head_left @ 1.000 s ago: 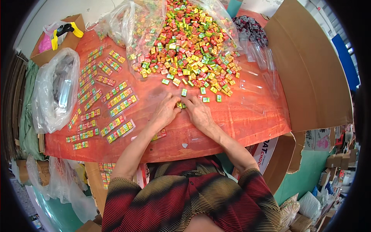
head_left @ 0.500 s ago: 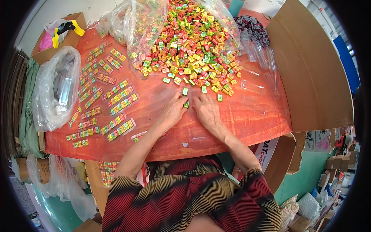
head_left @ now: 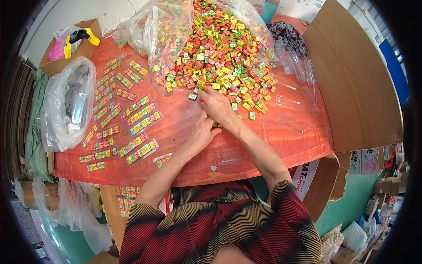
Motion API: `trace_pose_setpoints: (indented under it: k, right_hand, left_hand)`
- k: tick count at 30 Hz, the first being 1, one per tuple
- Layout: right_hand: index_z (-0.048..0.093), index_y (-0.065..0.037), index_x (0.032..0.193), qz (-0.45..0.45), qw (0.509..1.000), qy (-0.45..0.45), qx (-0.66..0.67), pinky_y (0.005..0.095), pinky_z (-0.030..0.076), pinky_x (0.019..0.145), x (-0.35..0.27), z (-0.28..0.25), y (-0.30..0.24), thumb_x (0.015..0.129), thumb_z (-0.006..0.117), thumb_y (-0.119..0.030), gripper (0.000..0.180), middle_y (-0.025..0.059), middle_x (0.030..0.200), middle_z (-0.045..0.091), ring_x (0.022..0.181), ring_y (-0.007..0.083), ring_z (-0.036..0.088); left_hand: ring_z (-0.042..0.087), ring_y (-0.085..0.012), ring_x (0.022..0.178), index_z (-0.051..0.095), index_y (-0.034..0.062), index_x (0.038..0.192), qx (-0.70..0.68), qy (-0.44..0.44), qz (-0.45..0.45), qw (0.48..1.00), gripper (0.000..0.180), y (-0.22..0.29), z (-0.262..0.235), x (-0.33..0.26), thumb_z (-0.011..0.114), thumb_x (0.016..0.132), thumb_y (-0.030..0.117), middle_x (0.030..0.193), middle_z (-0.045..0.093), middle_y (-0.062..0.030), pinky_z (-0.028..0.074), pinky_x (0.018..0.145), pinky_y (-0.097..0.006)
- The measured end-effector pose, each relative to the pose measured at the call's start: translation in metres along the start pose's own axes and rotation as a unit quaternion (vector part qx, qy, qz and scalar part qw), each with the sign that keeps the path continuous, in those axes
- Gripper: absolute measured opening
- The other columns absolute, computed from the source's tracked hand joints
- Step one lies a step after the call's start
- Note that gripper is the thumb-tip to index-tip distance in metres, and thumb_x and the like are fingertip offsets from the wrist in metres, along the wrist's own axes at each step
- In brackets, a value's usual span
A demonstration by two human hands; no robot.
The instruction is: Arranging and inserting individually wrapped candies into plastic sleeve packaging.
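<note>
A large heap of small wrapped boxes (head_left: 224,57), red, yellow and green, spreads over the far middle of the table. My right hand (head_left: 216,105) reaches forward to its near edge, fingers bent down among the closest boxes; what they pinch is hidden. A loose green box (head_left: 192,96) lies just left of those fingertips. Nearer to me, my left hand (head_left: 202,134) curls around a small dark green box (head_left: 215,125), mostly covered by the fingers. Another loose box (head_left: 252,115) rests to the right of my hands.
Clear trays filled with rows of boxes (head_left: 145,122) cover the table's left side. Empty clear trays (head_left: 288,102) lie at right, beside a tall cardboard panel (head_left: 356,83). A plastic bag (head_left: 66,105) and a carton (head_left: 70,55) stand far left.
My right hand has moved forward and left to the heap's edge, crossing ahead of my left hand. The left hand has drawn slightly nearer to me. The view has shifted a little.
</note>
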State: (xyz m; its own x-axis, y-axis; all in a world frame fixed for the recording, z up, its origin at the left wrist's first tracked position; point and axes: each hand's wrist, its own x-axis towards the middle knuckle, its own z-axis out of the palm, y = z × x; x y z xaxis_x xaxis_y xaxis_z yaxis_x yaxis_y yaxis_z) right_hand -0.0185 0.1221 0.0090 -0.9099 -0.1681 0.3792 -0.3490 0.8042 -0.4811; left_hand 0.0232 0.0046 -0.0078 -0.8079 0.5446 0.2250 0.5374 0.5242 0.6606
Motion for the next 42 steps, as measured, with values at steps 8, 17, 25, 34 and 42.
trace_pose_setpoints:
  k: [8, 17, 25, 34, 42]
  right_hand:
    - [0.058, -0.004, 0.087, -0.052, 0.993, -0.107, -0.018, 0.0395, 0.046, 0.068, 0.016, 0.004, 0.023, 0.072, 0.059, -0.008, 0.015, 0.013, 0.082, 0.056, 0.079, 0.0314, 0.057]
    - [0.06, -0.002, 0.096, 0.154, 0.974, -0.055, 0.154, 0.0341, 0.046, 0.07, -0.07, -0.045, 0.016, 0.08, 0.059, -0.012, 0.019, 0.0141, 0.086, 0.058, 0.079, 0.0275, 0.058]
    - [0.061, -0.002, 0.096, 0.186, 0.975, 0.032, 0.12, 0.0376, 0.046, 0.07, -0.091, -0.048, 0.025, 0.078, 0.059, -0.007, 0.019, 0.0174, 0.087, 0.057, 0.081, 0.0336, 0.057]
    - [0.057, -0.006, 0.105, 0.159, 0.985, -0.024, -0.067, 0.0405, 0.048, 0.064, -0.09, -0.073, 0.007, 0.078, 0.059, -0.009, 0.027, 0.0149, 0.093, 0.056, 0.08, 0.0338, 0.058]
    - [0.055, -0.005, 0.098, 0.126, 0.989, 0.009, -0.077, 0.0422, 0.048, 0.061, -0.108, -0.06, 0.032, 0.077, 0.059, -0.009, 0.022, 0.0148, 0.093, 0.054, 0.079, 0.0348, 0.057]
  left_hand:
    - [0.055, -0.0342, 0.085, 0.059, 0.0097, 0.104, 0.029, 0.019, -0.003, 0.999, 0.032, -0.001, 0.008, 0.002, 0.067, 0.072, 0.012, 0.102, 0.049, -0.0149, 0.047, 0.068, -0.042]
    - [0.055, -0.035, 0.085, 0.055, 0.008, 0.109, 0.015, 0.001, -0.018, 1.0, 0.045, -0.003, 0.003, 0.003, 0.072, 0.067, 0.012, 0.098, 0.048, -0.0154, 0.046, 0.068, -0.043]
    - [0.056, -0.0323, 0.085, 0.059, 0.0102, 0.106, 0.025, 0.014, -0.009, 1.0, 0.035, 0.005, 0.003, 0.004, 0.068, 0.073, 0.016, 0.098, 0.05, -0.0131, 0.046, 0.068, -0.042]
    - [0.056, -0.0316, 0.08, 0.063, 0.0097, 0.098, 0.023, 0.021, -0.003, 1.0, 0.03, 0.0, -0.003, -0.004, 0.07, 0.069, 0.014, 0.093, 0.051, -0.0136, 0.046, 0.065, -0.042]
    - [0.057, -0.0305, 0.08, 0.062, 0.0105, 0.1, 0.041, -0.009, -0.029, 0.999, 0.029, 0.003, -0.005, -0.002, 0.068, 0.073, 0.016, 0.095, 0.05, -0.0129, 0.046, 0.066, -0.04]
